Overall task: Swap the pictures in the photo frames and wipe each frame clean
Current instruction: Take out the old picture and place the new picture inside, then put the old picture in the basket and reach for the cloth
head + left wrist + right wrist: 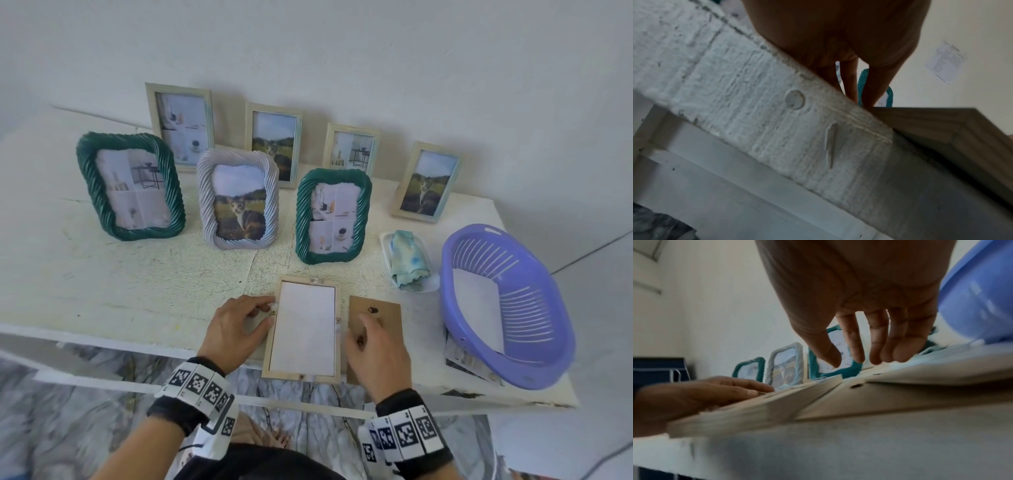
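A light wooden frame [303, 329] lies face down at the table's front edge, with the white back of its picture showing. My left hand [253, 318] rests beside the frame's left rail, and its fingertips touch a small metal tab there. A brown backing board [383, 308] lies flat just right of the frame. My right hand [368, 334] hovers over the board, empty, with its fingers straight and pointing down [875, 353]. In the right wrist view the left hand [725, 391] lies flat against the frame [756, 410], next to the board [859, 399].
Several filled frames stand behind: two green twisted ones [128, 186] [332, 216], a pale twisted one with a cat [239, 198], and wooden ones along the wall. A blue-green cloth [409, 262] lies on a small white tray. A purple basket [507, 308] stands at the right, over loose prints.
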Demonstrator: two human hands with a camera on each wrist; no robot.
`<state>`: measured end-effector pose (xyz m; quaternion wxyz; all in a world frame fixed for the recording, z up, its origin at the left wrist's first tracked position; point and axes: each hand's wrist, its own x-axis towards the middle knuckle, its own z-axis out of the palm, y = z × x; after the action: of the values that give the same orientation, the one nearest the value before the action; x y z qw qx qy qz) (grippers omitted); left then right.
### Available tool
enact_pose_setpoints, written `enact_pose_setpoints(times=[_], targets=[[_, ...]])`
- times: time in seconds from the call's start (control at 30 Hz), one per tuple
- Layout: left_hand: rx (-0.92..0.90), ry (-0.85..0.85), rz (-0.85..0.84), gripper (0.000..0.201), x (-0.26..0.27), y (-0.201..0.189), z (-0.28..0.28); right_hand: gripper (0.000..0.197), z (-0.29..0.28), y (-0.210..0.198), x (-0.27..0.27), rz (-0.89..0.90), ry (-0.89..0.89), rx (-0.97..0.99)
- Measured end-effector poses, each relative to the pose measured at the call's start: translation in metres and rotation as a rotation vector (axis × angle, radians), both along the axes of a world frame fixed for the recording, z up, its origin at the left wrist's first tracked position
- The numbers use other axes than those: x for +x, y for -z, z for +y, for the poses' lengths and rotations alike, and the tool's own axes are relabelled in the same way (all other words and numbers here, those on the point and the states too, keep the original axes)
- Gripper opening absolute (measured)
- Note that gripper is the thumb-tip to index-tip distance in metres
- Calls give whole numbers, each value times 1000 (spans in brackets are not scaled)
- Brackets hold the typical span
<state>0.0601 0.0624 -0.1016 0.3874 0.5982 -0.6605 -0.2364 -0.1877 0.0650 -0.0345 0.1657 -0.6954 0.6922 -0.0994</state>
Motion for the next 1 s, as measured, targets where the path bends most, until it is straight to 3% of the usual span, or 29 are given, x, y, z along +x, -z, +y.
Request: enact_pose_setpoints(times=[0.17,0.37,0.47,0.6,0.73,1.0], targets=[[-9,-6,-10,43,1,4,-1,52,10,10,-35,222,114,83],[1,1,-13,44,3,5,-3,45,7,12,-48,10,180,132],[8,4,4,43,3,6,-4,42,1,2,-45,-106,262,61],[2,-2,2,42,3,6,-4,38,2,-10,-13,-173,117,-70],[14,6,-7,44,3,5,-4,44,4,-4,28,-88,-46,-13],[14,19,-9,46,3,5,-5,49,4,12,56,57,-74,-69]])
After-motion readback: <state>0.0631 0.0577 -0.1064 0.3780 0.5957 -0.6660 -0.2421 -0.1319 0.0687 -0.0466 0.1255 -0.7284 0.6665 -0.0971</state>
